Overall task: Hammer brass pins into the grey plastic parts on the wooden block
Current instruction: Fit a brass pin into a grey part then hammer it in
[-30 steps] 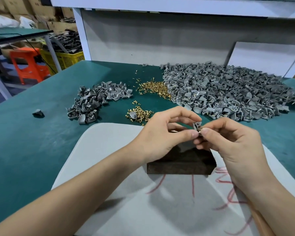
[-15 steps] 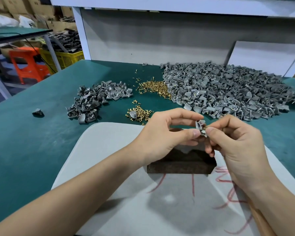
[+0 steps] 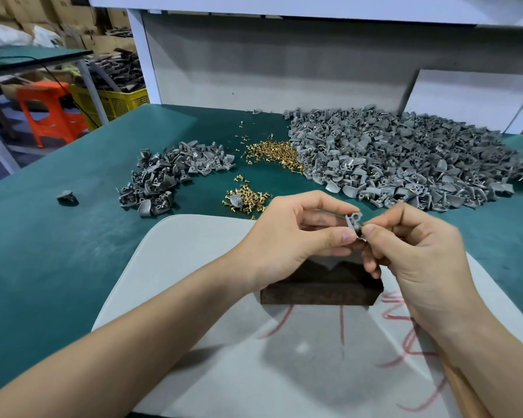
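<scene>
1. Grey plastic part (image 3: 356,221): mid-frame, in the air just above the wooden block (image 3: 320,294), not seated on it. The round hole faces the camera.
2. Both hands are clamped on it. The left hand (image 3: 293,233) pinches its left side between thumb and forefinger. The right hand (image 3: 417,254) pinches the lower right edge, other fingers curled. Can't tell if a pin is under those fingertips.
3. Risk: it's a fingertip-only grip on a small part, so a slip likely drops it onto the white board (image 3: 194,267) or the bench (image 3: 58,251).
4. Risk: a pin started crooked would probably bend under the hammer or crack the part.
5. Pose: forearms enter from the bottom corners and the hands meet fingertip to fingertip over the block.
6. Brass pins (image 3: 246,199) lie just left of the left hand. Big grey heap (image 3: 405,158) is at upper right.
</scene>
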### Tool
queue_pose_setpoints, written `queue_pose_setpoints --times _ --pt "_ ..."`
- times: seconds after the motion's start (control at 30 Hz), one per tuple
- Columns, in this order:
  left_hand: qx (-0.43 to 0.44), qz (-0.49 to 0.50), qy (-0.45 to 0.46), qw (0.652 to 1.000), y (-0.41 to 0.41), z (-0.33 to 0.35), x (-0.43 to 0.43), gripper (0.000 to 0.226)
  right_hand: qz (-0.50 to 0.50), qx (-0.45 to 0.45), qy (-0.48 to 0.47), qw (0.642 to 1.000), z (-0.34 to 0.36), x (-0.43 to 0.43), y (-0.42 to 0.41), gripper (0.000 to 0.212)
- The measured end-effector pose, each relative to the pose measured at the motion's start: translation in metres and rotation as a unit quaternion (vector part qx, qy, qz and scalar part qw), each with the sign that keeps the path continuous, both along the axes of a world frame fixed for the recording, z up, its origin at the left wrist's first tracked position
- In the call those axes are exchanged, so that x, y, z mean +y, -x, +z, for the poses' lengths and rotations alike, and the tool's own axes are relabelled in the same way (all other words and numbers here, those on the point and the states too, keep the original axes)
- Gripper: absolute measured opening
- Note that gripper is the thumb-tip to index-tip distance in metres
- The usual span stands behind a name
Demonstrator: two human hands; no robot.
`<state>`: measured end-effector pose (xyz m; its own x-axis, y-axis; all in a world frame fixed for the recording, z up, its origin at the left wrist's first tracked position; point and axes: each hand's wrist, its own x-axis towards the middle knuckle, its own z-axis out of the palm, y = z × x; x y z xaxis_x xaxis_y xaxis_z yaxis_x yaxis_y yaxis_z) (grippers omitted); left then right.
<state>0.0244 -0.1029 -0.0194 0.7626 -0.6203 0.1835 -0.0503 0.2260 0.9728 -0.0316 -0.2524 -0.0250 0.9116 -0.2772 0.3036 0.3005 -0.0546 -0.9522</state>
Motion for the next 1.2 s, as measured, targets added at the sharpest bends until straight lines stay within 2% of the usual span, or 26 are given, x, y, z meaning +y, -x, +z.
queue_pose_setpoints --times 0.17,0.37,0.67,1.2 --pt "0.007 -0.003 -0.009 1.000 0.0001 0.0007 0.0016 0.020 0.008 0.008 -0.012 1.000 -0.0005 -0.0003 -0.0006 0.027" --pt "-0.037 0.021 -0.037 0.998 -0.0006 0.0004 0.0014 0.023 0.047 0.032 -0.045 0.997 -0.0005 -0.0029 -0.0023 0.041" --pt "-0.069 0.031 -0.066 0.995 -0.0008 0.0013 0.0007 0.026 0.058 0.044 -0.055 0.996 -0.0026 -0.0040 -0.0030 0.045" --pt "-0.093 0.052 -0.061 0.992 0.0032 -0.0010 -0.0025 0.028 0.069 0.083 -0.057 0.993 -0.0011 -0.0079 -0.0043 0.047"
